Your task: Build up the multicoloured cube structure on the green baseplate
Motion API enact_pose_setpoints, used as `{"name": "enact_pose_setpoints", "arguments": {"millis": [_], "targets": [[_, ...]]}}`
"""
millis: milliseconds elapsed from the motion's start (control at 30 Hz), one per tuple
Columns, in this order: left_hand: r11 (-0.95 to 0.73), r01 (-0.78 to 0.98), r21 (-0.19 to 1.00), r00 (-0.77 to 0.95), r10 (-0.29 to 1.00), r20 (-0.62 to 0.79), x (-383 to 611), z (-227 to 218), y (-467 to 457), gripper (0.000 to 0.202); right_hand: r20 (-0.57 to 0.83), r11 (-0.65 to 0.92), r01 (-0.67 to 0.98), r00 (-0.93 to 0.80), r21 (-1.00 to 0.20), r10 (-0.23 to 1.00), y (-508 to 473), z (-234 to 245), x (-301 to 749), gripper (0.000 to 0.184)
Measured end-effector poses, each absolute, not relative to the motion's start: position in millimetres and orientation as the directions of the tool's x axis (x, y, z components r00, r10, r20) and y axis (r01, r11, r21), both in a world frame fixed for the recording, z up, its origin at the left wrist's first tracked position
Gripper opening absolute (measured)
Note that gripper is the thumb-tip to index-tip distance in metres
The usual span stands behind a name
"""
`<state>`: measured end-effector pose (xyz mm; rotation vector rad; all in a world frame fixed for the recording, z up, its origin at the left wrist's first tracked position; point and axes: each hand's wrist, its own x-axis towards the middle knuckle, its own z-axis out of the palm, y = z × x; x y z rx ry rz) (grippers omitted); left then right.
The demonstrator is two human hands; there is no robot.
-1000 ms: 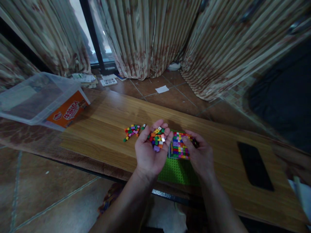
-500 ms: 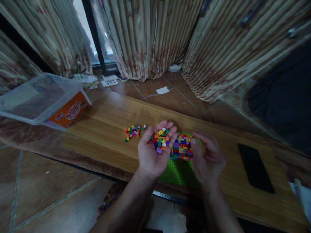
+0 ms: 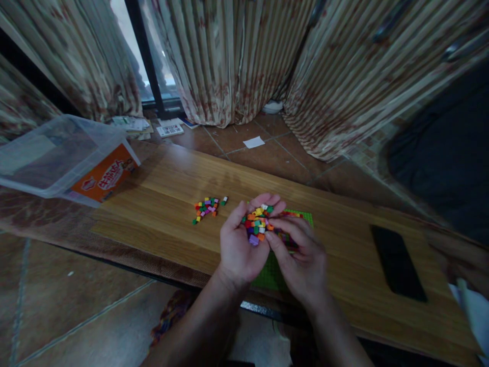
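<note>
My left hand point(image 3: 242, 250) is cupped palm up and holds a heap of small colored toy bricks point(image 3: 256, 224). Over that palm, the thumb and forefinger of my right hand point(image 3: 301, 260) close around a small brick at the heap's right edge; the fingertips partly hide it. Below and behind my right hand lies a green studded baseplate point(image 3: 267, 275). Rows of multicolored bricks point(image 3: 293, 214) cover part of it, mostly hidden by my hands. To the left of my left hand, a loose pile of similar bricks point(image 3: 206, 208) rests on the wooden table point(image 3: 160, 204).
A clear plastic bin point(image 3: 57, 153) with an orange label stands at the table's left end. A black phone point(image 3: 398, 262) lies on the right. Beyond the table are papers point(image 3: 170, 130) on the tiled floor and long striped curtains point(image 3: 229, 61).
My right hand has moved left from the brick-covered baseplate to the bricks in my left palm. My left hand stays cupped around its heap, and the view has shifted slightly.
</note>
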<state>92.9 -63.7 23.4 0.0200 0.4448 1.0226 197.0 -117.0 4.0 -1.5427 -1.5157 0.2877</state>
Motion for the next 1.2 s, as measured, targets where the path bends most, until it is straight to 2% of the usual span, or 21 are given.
{"name": "enact_pose_setpoints", "arguments": {"millis": [133, 233, 367, 500, 700, 1200], "targets": [[0.525, -0.825, 0.211, 0.430, 0.824, -0.370, 94, 22, -64, 0.035, 0.364, 0.148, 0.542, 0.315, -0.827, 0.877, -120, 3, 194, 0.006], [0.485, -0.850, 0.209, 0.378, 0.835, -0.401, 95, 21, -63, 0.033, 0.379, 0.178, 0.477, 0.365, -0.860, 0.851, -124, 4, 190, 0.007], [0.461, -0.861, 0.215, 0.344, 0.839, -0.421, 93, 21, -61, 0.034, 0.440, 0.260, 0.581, 0.191, -0.771, 0.878, -131, 11, 182, 0.011], [0.440, -0.869, 0.225, 0.316, 0.845, -0.432, 91, 22, -62, 0.033, 0.401, 0.283, 0.643, 0.041, -0.712, 0.915, -135, 20, 176, 0.011], [0.438, -0.869, 0.231, 0.303, 0.839, -0.451, 93, 20, -63, 0.033, 0.282, 0.227, 0.643, -0.018, -0.731, 0.959, -135, 25, 177, 0.012], [0.485, -0.851, 0.202, 0.309, 0.773, -0.554, 94, 28, -66, 0.037, 0.247, 0.278, 0.653, -0.141, -0.704, 0.959, -137, 25, 183, 0.015]]}}
